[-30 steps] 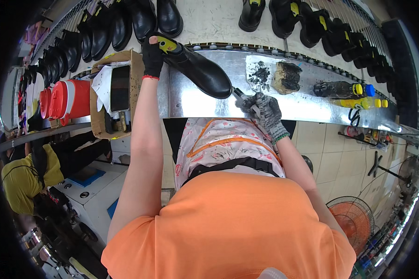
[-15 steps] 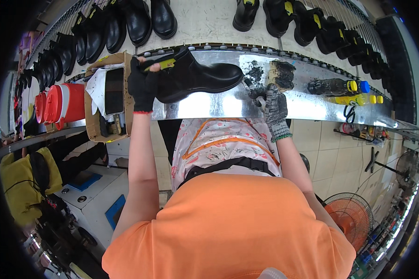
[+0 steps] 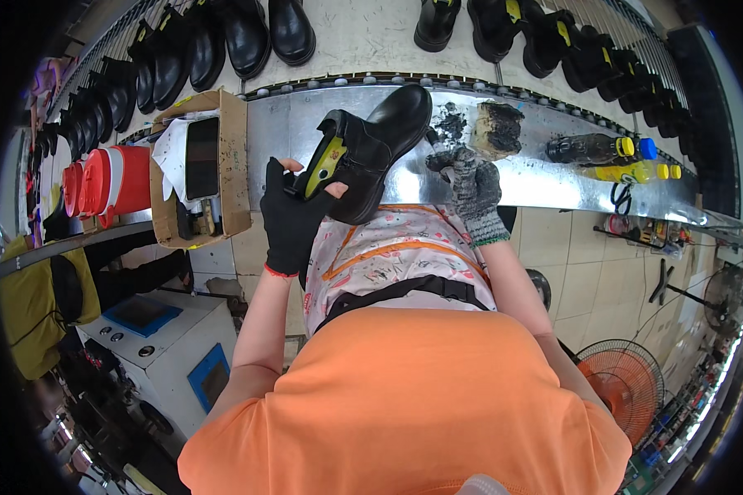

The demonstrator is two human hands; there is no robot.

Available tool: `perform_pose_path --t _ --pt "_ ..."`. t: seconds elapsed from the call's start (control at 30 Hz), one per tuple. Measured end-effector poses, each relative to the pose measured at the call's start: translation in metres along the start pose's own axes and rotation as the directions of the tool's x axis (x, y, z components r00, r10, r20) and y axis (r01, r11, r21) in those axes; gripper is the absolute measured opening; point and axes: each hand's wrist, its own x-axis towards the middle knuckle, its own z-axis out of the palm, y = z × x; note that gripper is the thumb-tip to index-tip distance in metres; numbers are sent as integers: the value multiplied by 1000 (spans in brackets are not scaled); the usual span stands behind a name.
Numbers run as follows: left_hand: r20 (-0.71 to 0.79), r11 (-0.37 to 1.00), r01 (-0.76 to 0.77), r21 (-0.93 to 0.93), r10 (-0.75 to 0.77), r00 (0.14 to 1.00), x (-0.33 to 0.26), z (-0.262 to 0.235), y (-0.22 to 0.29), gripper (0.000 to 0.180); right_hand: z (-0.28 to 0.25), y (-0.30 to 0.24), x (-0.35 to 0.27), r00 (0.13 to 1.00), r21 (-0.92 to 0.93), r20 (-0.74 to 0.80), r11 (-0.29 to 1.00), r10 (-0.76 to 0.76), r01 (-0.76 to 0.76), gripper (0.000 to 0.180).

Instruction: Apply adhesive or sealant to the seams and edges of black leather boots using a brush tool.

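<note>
Black ankle boot (image 3: 370, 163), yellow inside, toe angled away rightward, dark tool (image 3: 437, 155) near.

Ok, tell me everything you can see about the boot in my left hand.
The black ankle boot looks like smooth, shiny leather: rounded toe, dark sole, yellow lining inside its open top. It's tilted, toe pointing away and rightward, over the near edge of the metal worktop. Your left hand grips it at the opening. Contact with the tool in your right hand is unclear.

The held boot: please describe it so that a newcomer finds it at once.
Start at the metal bench. Over its near edge, the black-gloved left hand holds a black boot. Unlike the boots lined up beyond, it is held.
</note>
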Motion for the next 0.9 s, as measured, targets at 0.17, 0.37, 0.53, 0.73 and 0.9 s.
perform_pose_path --t 0.17,0.37,0.53,0.73,0.9 --pt "91 937 133 -323 -109 990 -11 6 -11 55 1 -12 -4 996 -101 56 992 -72 78 50" --pt "337 726 483 -490 -353 873 -16 -2 -12 71 5 -25 -14 981 -196 147 968 -130 157 49" --pt "502 621 647 -443 -426 753 -17 2 -16 68 -5 -35 -14 982 -20 184 998 -50 54 30" --pt "615 507 718 -477 -392 684 -21 14 -8 54 -30 -39 -5 957 -90 290 995 -21 48 12" --pt "622 515 723 -461 -394 677 -19 18 1 51 -44 -38 -18 941 -199 312 960 -131 199 32"
